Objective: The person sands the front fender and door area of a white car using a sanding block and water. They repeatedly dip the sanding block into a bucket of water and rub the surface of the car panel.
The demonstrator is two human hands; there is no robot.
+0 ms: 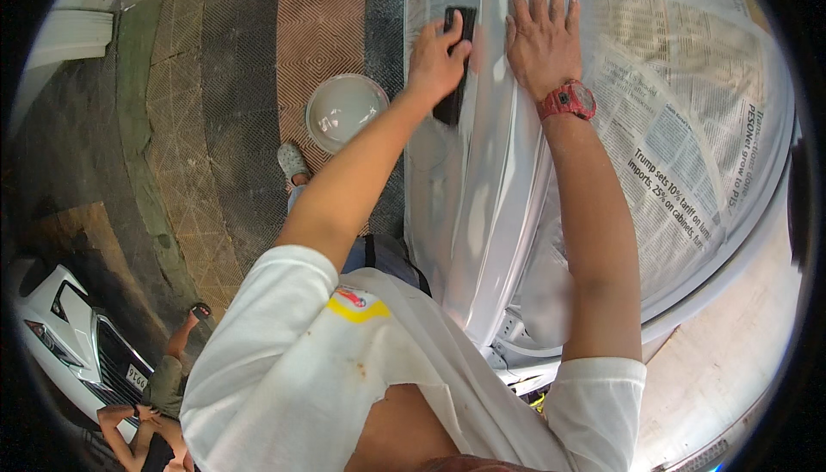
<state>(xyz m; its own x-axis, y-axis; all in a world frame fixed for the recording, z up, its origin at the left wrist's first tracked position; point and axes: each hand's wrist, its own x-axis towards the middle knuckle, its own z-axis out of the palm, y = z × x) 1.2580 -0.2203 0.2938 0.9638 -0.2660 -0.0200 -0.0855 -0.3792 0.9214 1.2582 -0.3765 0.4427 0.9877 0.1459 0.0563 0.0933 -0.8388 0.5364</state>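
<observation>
My left hand (pixel 436 59) grips a long black sanding block (pixel 450 111) by its far part, fingers and thumb wrapped over its edges. The block lies along the wet-looking, whitish car body panel (pixel 465 240), near its left side. To the right, my right hand (pixel 545 46) rests flat on the same panel with fingers spread, holding nothing. A red watch (pixel 568 100) is on the right wrist. Whatever face of the block touches the panel is hidden.
Newspaper (pixel 654 145) under clear plastic covers the car's glass on the right. A round basin (pixel 347 111) of cloudy liquid stands on the patterned floor mat (pixel 320 16), near a grey clog (pixel 293 160). Lower left are a white car (pixel 73 347) and another person (pixel 142 425).
</observation>
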